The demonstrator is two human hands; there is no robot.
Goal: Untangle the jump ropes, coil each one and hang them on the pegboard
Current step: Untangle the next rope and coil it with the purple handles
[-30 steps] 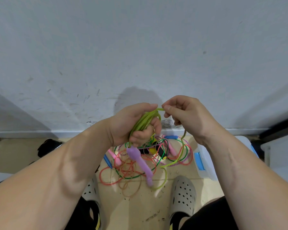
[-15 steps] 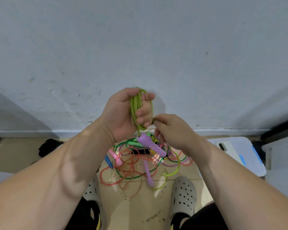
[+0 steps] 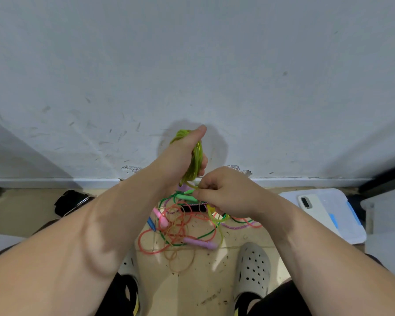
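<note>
Left hand (image 3: 180,156): grips the yellow-green rope coil (image 3: 197,159), now raised higher at frame centre against the wall (image 3: 192,53).
Right hand (image 3: 224,192): has dropped just below the coil and pinches its loose tail (image 3: 214,219).
Other ropes (image 3: 180,226): still tangled on the floor (image 3: 192,283), lower centre.
Meaning: first coil looks nearly wound; the pegboard is out of view.
</note>
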